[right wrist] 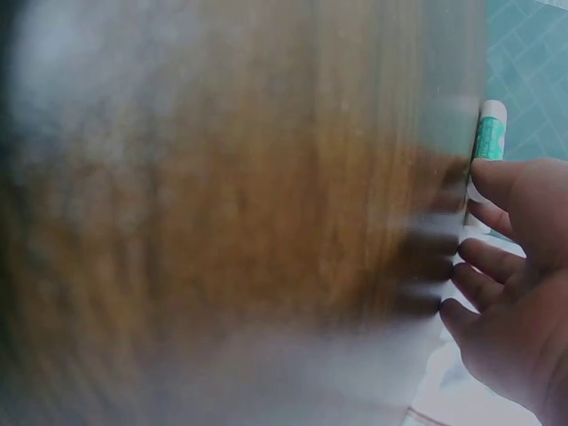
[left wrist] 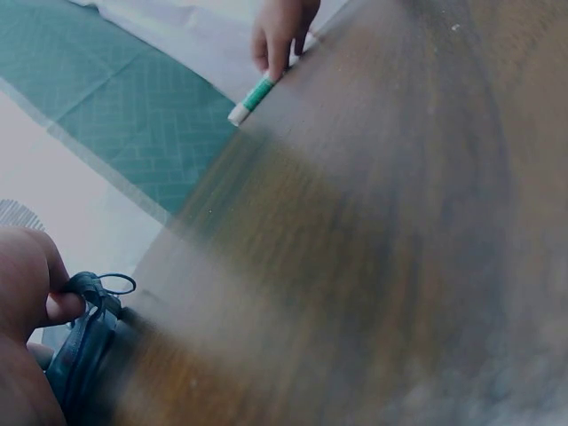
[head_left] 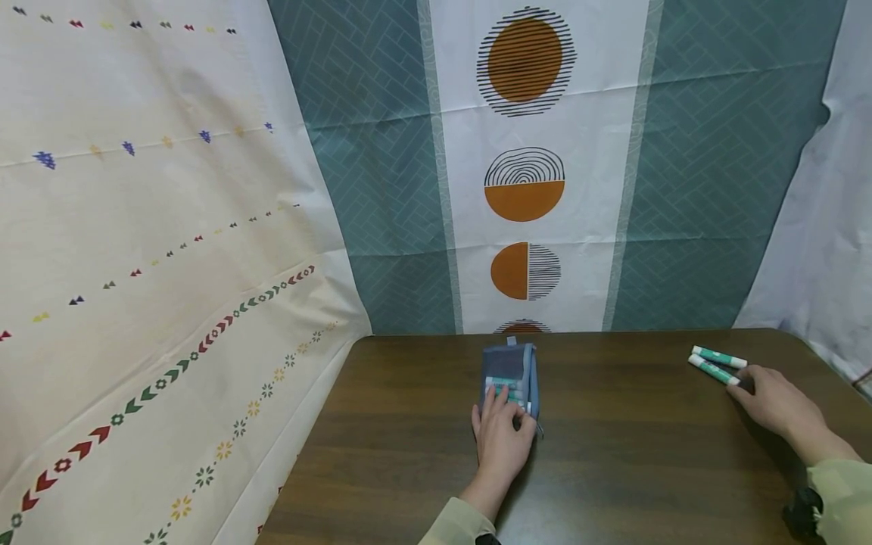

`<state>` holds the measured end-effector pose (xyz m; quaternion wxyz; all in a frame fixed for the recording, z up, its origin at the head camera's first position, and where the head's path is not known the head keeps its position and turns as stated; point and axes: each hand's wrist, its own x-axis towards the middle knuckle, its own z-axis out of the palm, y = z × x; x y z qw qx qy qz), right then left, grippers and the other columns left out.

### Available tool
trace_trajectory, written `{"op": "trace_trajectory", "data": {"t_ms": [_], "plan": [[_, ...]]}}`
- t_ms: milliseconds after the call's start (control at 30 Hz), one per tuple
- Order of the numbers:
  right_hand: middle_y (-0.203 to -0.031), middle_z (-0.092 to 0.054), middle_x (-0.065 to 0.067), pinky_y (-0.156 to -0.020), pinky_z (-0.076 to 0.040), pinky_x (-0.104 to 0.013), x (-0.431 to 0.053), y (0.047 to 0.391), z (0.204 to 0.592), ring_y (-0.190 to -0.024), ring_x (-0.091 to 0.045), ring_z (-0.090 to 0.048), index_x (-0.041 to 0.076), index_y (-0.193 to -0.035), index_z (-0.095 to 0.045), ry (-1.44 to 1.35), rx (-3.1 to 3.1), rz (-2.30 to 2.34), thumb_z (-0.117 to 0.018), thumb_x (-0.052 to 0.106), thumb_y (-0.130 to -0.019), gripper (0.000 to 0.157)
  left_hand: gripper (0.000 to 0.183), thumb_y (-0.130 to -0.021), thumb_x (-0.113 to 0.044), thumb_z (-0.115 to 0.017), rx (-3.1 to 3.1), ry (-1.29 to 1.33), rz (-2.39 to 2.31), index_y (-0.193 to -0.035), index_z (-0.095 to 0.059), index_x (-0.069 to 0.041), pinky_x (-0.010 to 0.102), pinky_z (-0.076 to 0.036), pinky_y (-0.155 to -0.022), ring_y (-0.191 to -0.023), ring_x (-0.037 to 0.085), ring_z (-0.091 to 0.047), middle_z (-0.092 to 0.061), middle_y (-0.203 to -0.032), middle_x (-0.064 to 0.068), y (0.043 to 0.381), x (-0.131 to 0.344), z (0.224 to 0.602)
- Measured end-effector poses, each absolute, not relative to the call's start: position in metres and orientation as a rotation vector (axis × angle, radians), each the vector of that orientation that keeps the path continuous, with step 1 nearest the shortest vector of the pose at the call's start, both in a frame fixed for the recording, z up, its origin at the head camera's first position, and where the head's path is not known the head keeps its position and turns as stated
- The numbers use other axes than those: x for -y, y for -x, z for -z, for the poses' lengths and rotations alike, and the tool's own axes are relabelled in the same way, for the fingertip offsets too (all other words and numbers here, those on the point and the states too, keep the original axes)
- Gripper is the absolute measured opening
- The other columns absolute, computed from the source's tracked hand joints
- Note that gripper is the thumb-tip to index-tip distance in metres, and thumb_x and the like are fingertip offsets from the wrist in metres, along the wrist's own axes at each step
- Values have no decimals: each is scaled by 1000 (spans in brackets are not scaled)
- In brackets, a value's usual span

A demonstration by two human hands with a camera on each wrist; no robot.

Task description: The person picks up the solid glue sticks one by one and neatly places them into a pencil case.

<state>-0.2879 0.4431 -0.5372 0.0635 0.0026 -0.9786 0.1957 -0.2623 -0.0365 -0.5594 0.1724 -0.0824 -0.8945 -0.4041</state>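
Note:
On the brown table lies a blue-grey zip pouch (head_left: 507,361) with several green-and-white sticks (head_left: 500,382) showing in it. My left hand (head_left: 502,443) holds the pouch, fingers over its near part and thumb by its right edge. In the left wrist view the thumb and a finger grip the pouch (left wrist: 84,355) near a small cord loop. Over at the right, my right hand (head_left: 780,401) pinches the near end of a white-capped green stick (head_left: 711,369), its kind unclear. A second such stick (head_left: 720,357) lies just behind it. Both resemble glue sticks or markers.
The brown wooden table (head_left: 613,462) runs back to a hanging green-and-white patterned cloth (head_left: 702,182). A cream printed cloth (head_left: 170,265) drapes along the left side. White cloth (head_left: 817,250) hangs at the right, beyond the table's edge.

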Motion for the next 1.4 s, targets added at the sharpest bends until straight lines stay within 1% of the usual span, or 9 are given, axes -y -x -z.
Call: {"op": "trace_trajectory", "data": {"t_ms": [133, 400, 567, 1133, 1233, 1400], "plan": [[-107, -61, -40, -77, -50, -69, -444, 289, 537, -99, -56, -61, -12, -108, -62, -19, 2953, -593, -68, 18, -104, 31, 24, -91, -14, -66, 2534, 235, 1146, -69, -60, -22, 78, -20, -124, -158, 37, -43, -63, -156, 12, 262, 36, 559], [-110, -61, -41, -73, -51, -67, -450, 289, 541, -100, -55, -62, -9, -110, -63, -55, 2938, -602, -68, 19, -105, 29, 23, -91, -14, -66, 2533, 237, 1148, -70, -61, -23, 78, -20, -124, -158, 37, -43, -63, -156, 12, 264, 36, 561], [-112, -60, -42, -73, -51, -67, -451, 289, 541, -100, -56, -62, -10, -111, -62, -44, 2938, -607, -67, 20, -104, 31, 24, -91, -14, -67, 2535, 237, 1151, -69, -61, -23, 78, -19, -124, -158, 37, -43, -63, -157, 12, 264, 36, 561], [-121, -53, -48, -81, -49, -74, -446, 282, 546, -110, -63, -55, -15, -116, -57, -11, 2928, -634, -64, 18, -105, 35, 23, -91, -14, -67, 2545, 236, 1146, -70, -61, -21, 78, -19, -124, -158, 38, -42, -63, -157, 14, 261, 36, 560], [-119, -55, -46, -79, -50, -71, -447, 283, 547, -105, -59, -58, -16, -117, -58, -9, 2924, -658, -66, 17, -105, 36, 23, -91, -14, -67, 2549, 234, 1147, -70, -61, -22, 77, -19, -125, -159, 37, -42, -63, -157, 13, 261, 36, 560], [-111, -60, -40, -73, -51, -61, -447, 284, 544, -91, -46, -61, -16, -116, -59, -20, 2902, -679, -67, 17, -106, 36, 23, -92, -14, -66, 2541, 233, 1163, -71, -61, -21, 78, -18, -125, -159, 37, -41, -62, -158, 14, 261, 36, 558]]}}
